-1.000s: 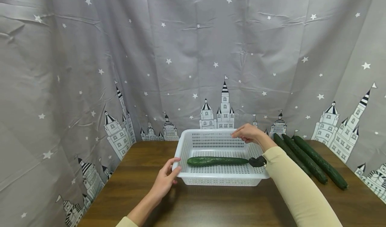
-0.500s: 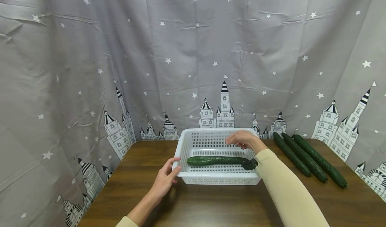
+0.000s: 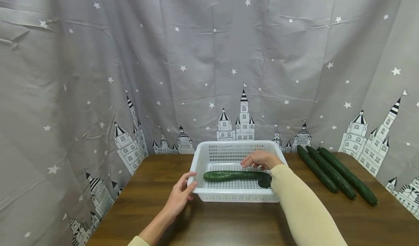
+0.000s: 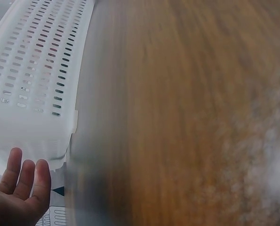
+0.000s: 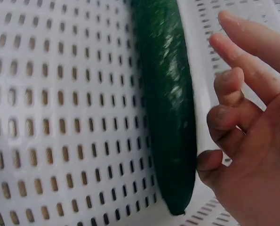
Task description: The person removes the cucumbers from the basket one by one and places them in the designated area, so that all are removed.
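A dark green cucumber [image 3: 234, 175] lies lengthwise in a white perforated plastic basket [image 3: 239, 190]. My left hand [image 3: 180, 192] holds the basket's left rim near the front corner, thumb and index finger at the edge. In the left wrist view, the other fingers [image 4: 42, 181] stretch out beside the basket wall. Inside the basket, my right hand [image 3: 260, 160] hovers over the cucumber's far side, its fingers loosely bent with nothing between them. The right wrist view shows the cucumber [image 5: 170, 103] alongside these fingertips, its tapered end pointing towards the palm side.
Several more cucumbers [image 3: 330, 171] lie side by side on the brown wooden table [image 3: 229, 224], right of the basket. A grey curtain [image 3: 183, 93] printed with castles and stars hangs behind the table and along its sides.
My right hand has moved left and lower, from above the basket's right back rim to over the cucumber. The left hand stays at the left rim, and the cucumber has not visibly moved.
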`<state>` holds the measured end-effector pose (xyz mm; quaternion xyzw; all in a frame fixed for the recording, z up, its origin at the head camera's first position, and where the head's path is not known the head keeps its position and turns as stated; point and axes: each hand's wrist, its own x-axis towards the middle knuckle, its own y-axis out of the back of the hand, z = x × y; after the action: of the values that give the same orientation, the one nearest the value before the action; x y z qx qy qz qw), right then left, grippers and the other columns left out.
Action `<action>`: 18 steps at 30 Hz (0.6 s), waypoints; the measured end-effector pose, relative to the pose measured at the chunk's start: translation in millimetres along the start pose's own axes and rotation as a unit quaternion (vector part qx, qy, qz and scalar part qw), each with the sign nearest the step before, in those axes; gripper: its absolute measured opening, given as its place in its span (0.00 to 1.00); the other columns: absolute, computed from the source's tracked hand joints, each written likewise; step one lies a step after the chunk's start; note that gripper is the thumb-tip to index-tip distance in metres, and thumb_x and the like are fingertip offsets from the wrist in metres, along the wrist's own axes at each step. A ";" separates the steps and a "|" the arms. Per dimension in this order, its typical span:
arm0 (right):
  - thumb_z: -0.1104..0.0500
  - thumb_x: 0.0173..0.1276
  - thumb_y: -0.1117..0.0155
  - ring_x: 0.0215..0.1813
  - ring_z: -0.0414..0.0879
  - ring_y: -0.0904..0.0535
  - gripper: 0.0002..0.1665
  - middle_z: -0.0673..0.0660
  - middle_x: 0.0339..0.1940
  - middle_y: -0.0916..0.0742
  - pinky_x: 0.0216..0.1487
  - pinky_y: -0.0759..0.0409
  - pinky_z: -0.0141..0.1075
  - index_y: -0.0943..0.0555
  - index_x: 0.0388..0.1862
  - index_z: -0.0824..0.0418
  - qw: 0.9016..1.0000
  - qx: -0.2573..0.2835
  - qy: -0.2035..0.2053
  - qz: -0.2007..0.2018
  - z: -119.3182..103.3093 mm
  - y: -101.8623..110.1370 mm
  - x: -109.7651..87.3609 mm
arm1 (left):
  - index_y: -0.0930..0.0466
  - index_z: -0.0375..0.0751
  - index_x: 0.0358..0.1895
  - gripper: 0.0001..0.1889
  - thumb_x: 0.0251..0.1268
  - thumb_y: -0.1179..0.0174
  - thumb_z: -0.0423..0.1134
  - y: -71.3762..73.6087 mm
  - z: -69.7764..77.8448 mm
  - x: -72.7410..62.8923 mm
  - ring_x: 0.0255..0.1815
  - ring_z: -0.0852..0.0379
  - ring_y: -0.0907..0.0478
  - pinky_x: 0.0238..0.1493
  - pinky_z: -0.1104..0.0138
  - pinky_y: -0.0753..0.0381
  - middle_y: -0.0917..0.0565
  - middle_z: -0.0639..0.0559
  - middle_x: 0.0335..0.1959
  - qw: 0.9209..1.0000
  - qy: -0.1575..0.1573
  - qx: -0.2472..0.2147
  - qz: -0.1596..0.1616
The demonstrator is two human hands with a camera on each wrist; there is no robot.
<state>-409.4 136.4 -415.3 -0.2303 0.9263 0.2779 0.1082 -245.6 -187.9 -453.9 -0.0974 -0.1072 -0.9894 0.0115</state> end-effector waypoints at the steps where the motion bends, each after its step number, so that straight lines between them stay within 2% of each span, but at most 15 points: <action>1: 0.55 0.63 0.28 0.28 0.41 0.34 0.23 0.47 0.36 0.16 0.32 0.37 0.34 0.15 0.57 0.59 1.000 0.001 -0.005 -0.003 1.5 -0.5 0.9 | 0.27 0.48 0.65 0.20 0.73 0.40 0.40 -0.2 0.2 0.5 0.37 0.58 0.23 0.34 0.60 0.20 0.20 0.39 0.45 1.000 0.000 0.000 0.001; 4: 0.57 0.60 0.26 0.30 0.42 0.33 0.21 0.45 0.31 0.17 0.36 0.34 0.35 0.13 0.53 0.59 1.000 0.007 -0.010 -0.004 5.7 -0.9 4.1 | 0.27 0.48 0.65 0.20 0.73 0.40 0.40 -0.2 0.7 2.6 0.37 0.58 0.23 0.34 0.60 0.20 0.20 0.39 0.44 1.000 -0.002 0.000 0.002; 6: 0.58 0.58 0.24 0.34 0.43 0.31 0.20 0.46 0.33 0.16 0.41 0.31 0.36 0.12 0.51 0.58 1.000 0.008 -0.011 -0.002 7.8 -0.9 5.5 | 0.27 0.48 0.64 0.19 0.73 0.40 0.40 -0.1 1.1 4.0 0.36 0.59 0.23 0.34 0.60 0.20 0.20 0.39 0.44 1.000 -0.005 0.000 0.003; 9: 0.59 0.54 0.22 0.46 0.46 0.24 0.21 0.51 0.48 0.12 0.56 0.26 0.42 0.11 0.49 0.58 1.000 0.001 -0.004 0.001 10.1 -0.7 6.1 | 0.26 0.48 0.64 0.19 0.73 0.40 0.41 -0.2 2.4 4.7 0.37 0.58 0.23 0.34 0.61 0.20 0.20 0.38 0.44 1.000 -0.008 -0.003 0.003; 12: 0.60 0.51 0.21 0.61 0.52 0.24 0.23 0.56 0.62 0.15 0.70 0.32 0.52 0.11 0.49 0.58 1.000 -0.014 -0.008 -0.006 13.8 -2.2 5.3 | 0.27 0.48 0.64 0.19 0.73 0.40 0.41 -0.6 2.4 2.6 0.37 0.58 0.23 0.35 0.61 0.20 0.20 0.37 0.44 1.000 -0.006 -0.003 -0.001; 14: 0.60 0.51 0.20 0.66 0.55 0.26 0.24 0.59 0.66 0.18 0.73 0.37 0.57 0.11 0.50 0.58 1.000 -0.021 -0.011 -0.016 16.5 -3.7 5.2 | 0.27 0.48 0.64 0.19 0.73 0.40 0.41 -0.8 1.0 0.6 0.37 0.58 0.23 0.34 0.62 0.20 0.20 0.38 0.44 1.000 -0.004 0.002 -0.002; 18: 0.62 0.51 0.21 0.69 0.58 0.27 0.25 0.61 0.67 0.19 0.74 0.38 0.58 0.12 0.51 0.58 0.999 -0.031 -0.016 -0.024 19.5 -5.0 7.0 | 0.26 0.48 0.64 0.19 0.73 0.40 0.41 -0.3 -0.3 -0.4 0.37 0.58 0.23 0.34 0.62 0.21 0.20 0.37 0.45 1.000 -0.002 0.008 0.002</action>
<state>-411.6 141.1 -435.9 -0.2509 0.9096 0.3076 0.1229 -245.3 -187.7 -454.4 -0.1000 -0.1149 -0.9882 0.0141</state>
